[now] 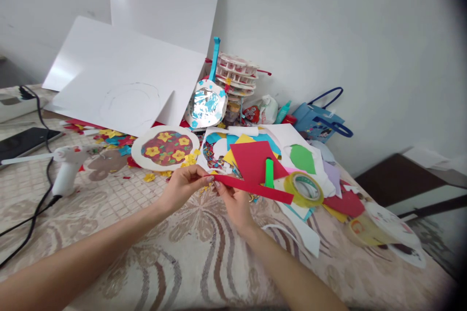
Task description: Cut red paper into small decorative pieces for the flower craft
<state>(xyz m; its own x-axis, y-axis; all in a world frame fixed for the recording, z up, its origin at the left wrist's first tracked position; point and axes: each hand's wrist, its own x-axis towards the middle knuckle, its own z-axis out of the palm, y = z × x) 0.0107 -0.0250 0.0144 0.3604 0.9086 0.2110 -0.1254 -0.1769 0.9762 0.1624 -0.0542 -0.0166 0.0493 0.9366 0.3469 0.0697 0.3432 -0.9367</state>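
A long red paper strip (255, 188) stretches to the right from between my two hands, above the patterned tablecloth. My left hand (188, 184) pinches its left end between thumb and fingers. Close beside it, my right hand (233, 199) grips the same strip, thumb in front and the other fingers mostly hidden behind. Past the strip lie red paper sheets (251, 155) with a green cutter-like tool (269, 171) on top. A roll of yellow tape (304, 188) stands near the strip's free end. Behind my left hand rests a white oval decorated with yellow flowers (166, 148).
At the left are a white glue gun (67, 170), its black cable (38, 204) and a dark phone (27, 140). White boards (109, 73) lean on the wall. A blue-handled round mirror-like piece (206, 104), a tiered stand (239, 73) and a blue bag (317, 119) stand at the back.
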